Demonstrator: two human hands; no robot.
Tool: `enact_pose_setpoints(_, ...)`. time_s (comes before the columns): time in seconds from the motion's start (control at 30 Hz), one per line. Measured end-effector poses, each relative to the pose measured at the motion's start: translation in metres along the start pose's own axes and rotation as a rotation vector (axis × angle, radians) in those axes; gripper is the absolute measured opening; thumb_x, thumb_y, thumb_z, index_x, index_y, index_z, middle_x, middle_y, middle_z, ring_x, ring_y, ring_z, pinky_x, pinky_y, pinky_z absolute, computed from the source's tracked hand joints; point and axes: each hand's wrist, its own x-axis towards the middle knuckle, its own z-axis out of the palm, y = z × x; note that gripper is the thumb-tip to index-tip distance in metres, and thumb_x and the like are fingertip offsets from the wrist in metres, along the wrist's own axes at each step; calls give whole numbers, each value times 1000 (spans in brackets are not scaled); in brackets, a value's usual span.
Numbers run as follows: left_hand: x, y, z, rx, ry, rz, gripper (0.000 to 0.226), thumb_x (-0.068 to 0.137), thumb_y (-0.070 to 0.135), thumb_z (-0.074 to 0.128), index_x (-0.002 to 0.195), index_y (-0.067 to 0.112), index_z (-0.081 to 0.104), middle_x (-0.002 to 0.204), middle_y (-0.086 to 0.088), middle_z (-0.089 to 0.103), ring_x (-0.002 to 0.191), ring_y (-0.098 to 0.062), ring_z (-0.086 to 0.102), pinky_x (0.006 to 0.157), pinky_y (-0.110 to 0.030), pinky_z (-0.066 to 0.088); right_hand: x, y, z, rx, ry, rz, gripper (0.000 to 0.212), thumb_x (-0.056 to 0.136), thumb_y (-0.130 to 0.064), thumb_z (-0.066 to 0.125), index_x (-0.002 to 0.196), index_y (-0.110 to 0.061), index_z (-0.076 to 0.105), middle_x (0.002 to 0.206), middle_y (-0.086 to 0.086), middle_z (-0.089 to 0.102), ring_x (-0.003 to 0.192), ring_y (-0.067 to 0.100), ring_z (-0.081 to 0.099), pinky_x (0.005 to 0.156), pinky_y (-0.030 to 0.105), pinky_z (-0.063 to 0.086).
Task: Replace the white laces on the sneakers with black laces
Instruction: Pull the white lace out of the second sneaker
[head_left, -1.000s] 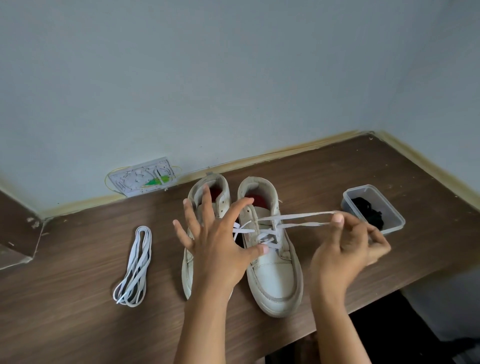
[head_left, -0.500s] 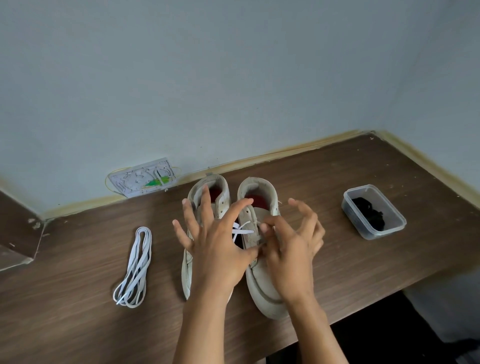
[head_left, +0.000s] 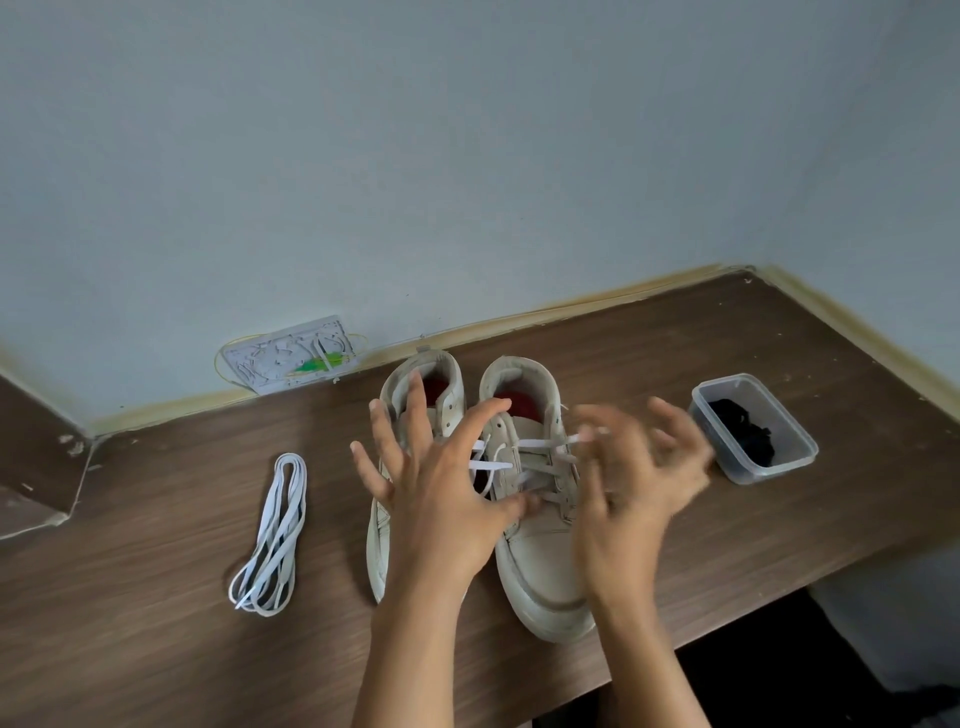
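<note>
Since 0.5 s ago, R hand (head_left: 631, 483) has swung rightward off the shoe's tongue, now blurred, tugging a white lace (head_left: 540, 443) end out toward the right; L hand unchanged. Left to right: loose white lace bundle (head_left: 275, 535) lies on the wood table (head_left: 130, 623), well apart from the shoes. L hand (head_left: 441, 499) fingers spread, flat over the left sneaker (head_left: 382, 545), thumb pressing the right sneaker (head_left: 545, 566) near its eyelets; grasps nothing. Right sneaker still partly laced w/ white lace. R hand fingers curled, seems to pinch the lace end, but blur: grip can't tell for sure. Clear plastic tub (head_left: 753, 470) w/ black laces (head_left: 748, 434) inside, far right.
</note>
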Motion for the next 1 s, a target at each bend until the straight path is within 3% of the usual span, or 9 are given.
enact_pose_setpoints(0.1,-1,2,1,9,7,-6,81,68,47,80,131,65,32,159,13,-18,144,-24,-27,115,-52,-16,-9,4,7,-224,-285,-95,16,96,-38,58,108,-44,66,151,1,23,137,27,14,108,41,17)
enact_pose_setpoints(0.2,-2,1,1,19,8,-4,82,68,48,80,131,66,31,159,13,-18,143,-23,-28,115,-52,-16,-10,10,8,-240,-306,-109,8,93,-36,62,98,-39,68,153,0,24,141,26,10,112,51,12)
enact_pose_setpoints(0.33,0,0,1,2,-3,-9,84,61,59,81,130,66,33,158,14,-19,143,-22,-28,115,-54,-16,-4,10,4,-134,-9,-23,16,84,-19,73,87,-35,69,138,-5,34,129,29,31,105,55,31)
enact_pose_setpoints(0.47,0,0,1,12,-16,-1,84,61,61,79,131,66,32,158,13,-19,143,-24,-29,114,-55,-17,3,11,-4,174,388,196,6,94,-26,63,90,-22,64,121,-15,29,117,16,38,97,19,42)
enact_pose_setpoints(0.53,0,0,1,13,-18,-1,85,62,62,79,132,66,31,158,13,-19,143,-24,-29,114,-55,-17,3,12,-5,162,442,276,8,95,-30,62,92,-23,64,117,-23,26,110,-8,32,102,39,43)
enact_pose_setpoints(0.6,0,-1,1,11,-10,-5,85,61,61,79,132,66,32,159,13,-18,143,-25,-28,114,-55,-16,2,13,-6,122,410,257,7,94,-29,63,98,-24,65,120,-17,30,108,-12,30,103,48,39)
enact_pose_setpoints(0.67,0,0,2,14,2,-10,85,61,59,80,131,65,33,159,13,-17,144,-26,-27,115,-55,-14,1,12,-5,104,294,113,14,93,-28,64,107,-26,66,129,-5,32,115,7,34,99,44,41)
enact_pose_setpoints(0.87,-1,3,4,22,28,-16,80,69,45,79,131,66,32,160,12,-16,145,-27,-24,116,-52,-13,-15,7,11,-242,-299,-117,21,100,-36,51,116,-42,63,154,1,21,140,28,13,110,50,17)
enact_pose_setpoints(1.0,0,3,3,21,27,-15,82,67,46,80,130,66,33,160,10,-14,145,-27,-24,116,-52,-13,-15,12,12,-198,-249,-69,13,90,-23,68,95,-35,69,148,-3,28,136,25,20,109,51,19)
